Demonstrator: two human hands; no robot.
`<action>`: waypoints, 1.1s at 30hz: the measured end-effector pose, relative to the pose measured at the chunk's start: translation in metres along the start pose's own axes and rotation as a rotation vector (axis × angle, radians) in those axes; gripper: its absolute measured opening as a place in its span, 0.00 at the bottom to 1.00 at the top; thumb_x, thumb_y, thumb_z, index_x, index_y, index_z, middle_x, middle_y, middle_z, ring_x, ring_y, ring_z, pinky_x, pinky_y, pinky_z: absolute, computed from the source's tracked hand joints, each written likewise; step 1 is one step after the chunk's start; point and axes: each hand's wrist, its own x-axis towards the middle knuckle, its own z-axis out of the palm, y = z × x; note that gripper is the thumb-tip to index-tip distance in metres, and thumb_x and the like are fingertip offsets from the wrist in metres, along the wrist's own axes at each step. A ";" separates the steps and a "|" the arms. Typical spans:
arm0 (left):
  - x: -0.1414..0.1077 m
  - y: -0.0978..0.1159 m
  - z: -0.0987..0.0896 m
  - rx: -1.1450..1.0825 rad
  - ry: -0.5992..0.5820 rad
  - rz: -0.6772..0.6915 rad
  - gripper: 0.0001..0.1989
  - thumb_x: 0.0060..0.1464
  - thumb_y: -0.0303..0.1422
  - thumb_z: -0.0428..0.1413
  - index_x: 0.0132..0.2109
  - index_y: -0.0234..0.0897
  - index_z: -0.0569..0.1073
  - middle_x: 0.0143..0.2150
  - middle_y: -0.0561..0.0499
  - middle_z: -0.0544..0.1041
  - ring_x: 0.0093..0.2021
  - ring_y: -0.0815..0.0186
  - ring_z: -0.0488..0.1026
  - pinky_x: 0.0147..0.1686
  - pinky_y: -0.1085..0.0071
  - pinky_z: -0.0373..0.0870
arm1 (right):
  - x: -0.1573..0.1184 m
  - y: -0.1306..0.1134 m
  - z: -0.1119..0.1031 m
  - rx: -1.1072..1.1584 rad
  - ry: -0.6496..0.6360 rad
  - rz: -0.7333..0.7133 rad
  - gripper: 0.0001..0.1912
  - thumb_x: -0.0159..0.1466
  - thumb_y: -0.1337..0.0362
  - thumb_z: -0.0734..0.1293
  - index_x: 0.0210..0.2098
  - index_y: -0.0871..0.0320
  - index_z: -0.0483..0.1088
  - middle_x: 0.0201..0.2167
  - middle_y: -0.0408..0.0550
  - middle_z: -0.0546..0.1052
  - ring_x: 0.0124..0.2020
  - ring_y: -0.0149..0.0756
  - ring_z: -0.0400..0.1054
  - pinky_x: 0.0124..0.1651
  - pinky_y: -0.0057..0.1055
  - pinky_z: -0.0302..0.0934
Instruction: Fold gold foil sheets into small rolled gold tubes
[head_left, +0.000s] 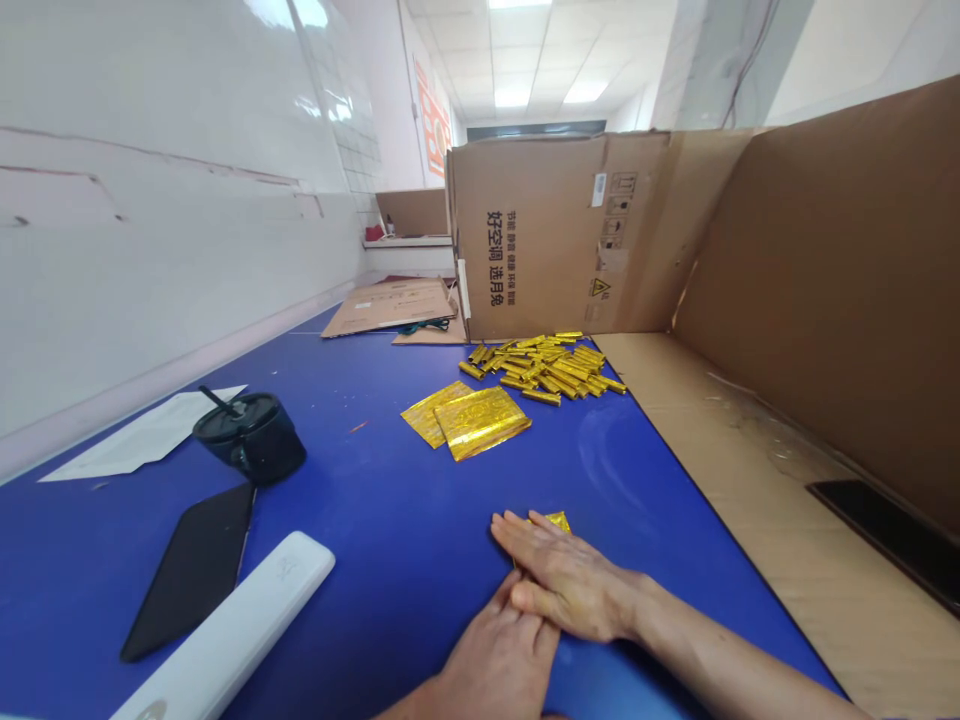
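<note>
Both hands are together on the blue table. My right hand (574,577) lies with its fingers stretched out flat over a piece of gold foil (559,521), whose corner shows past the fingertips. My left hand (504,650) is just below it, its fingers partly tucked under or against my right hand, so their tips are hidden. Farther up the table, two flat gold foil sheets (484,422) overlap each other. Behind them lies a loose pile of small rolled gold foil pieces (559,366).
To the left are a dark lidded mug (259,445), white paper (142,437), a black phone-like slab (191,570) and a long white object (232,625). Large cardboard (547,240) stands behind the pile and along the right. Flat cardboard (390,303) lies at the back left.
</note>
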 end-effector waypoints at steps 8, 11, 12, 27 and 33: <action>-0.001 -0.001 -0.012 0.008 0.015 -0.137 0.39 0.49 0.54 0.43 0.58 0.28 0.52 0.58 0.37 0.56 0.59 0.55 0.49 0.57 0.62 0.45 | -0.008 0.013 0.010 -0.165 0.132 0.248 0.34 0.62 0.47 0.45 0.60 0.64 0.41 0.61 0.55 0.42 0.61 0.39 0.32 0.59 0.44 0.31; -0.003 -0.003 -0.011 0.012 0.003 -0.133 0.40 0.49 0.55 0.41 0.59 0.28 0.50 0.59 0.37 0.53 0.59 0.54 0.46 0.57 0.59 0.43 | -0.012 0.020 0.013 -0.230 0.136 0.241 0.33 0.62 0.48 0.46 0.60 0.61 0.42 0.61 0.53 0.41 0.61 0.42 0.32 0.58 0.50 0.29; -0.004 -0.004 -0.010 0.017 0.007 -0.126 0.40 0.49 0.55 0.40 0.59 0.29 0.49 0.59 0.38 0.53 0.60 0.55 0.45 0.57 0.58 0.42 | -0.013 0.022 0.013 -0.248 0.141 0.238 0.33 0.61 0.47 0.46 0.60 0.60 0.42 0.61 0.52 0.41 0.61 0.43 0.32 0.57 0.52 0.28; -0.009 -0.001 -0.012 0.044 0.006 -0.126 0.42 0.47 0.57 0.41 0.61 0.37 0.40 0.61 0.43 0.48 0.61 0.52 0.38 0.55 0.47 0.37 | -0.017 0.026 0.007 -0.185 0.108 0.242 0.33 0.62 0.47 0.46 0.60 0.59 0.38 0.61 0.51 0.39 0.61 0.42 0.29 0.57 0.52 0.25; -0.006 -0.004 -0.011 0.070 -0.008 -0.085 0.42 0.48 0.55 0.42 0.61 0.40 0.33 0.62 0.44 0.41 0.61 0.52 0.34 0.53 0.44 0.33 | -0.027 0.004 -0.001 -0.069 0.130 0.143 0.34 0.61 0.47 0.49 0.60 0.58 0.36 0.61 0.50 0.39 0.61 0.40 0.30 0.58 0.47 0.26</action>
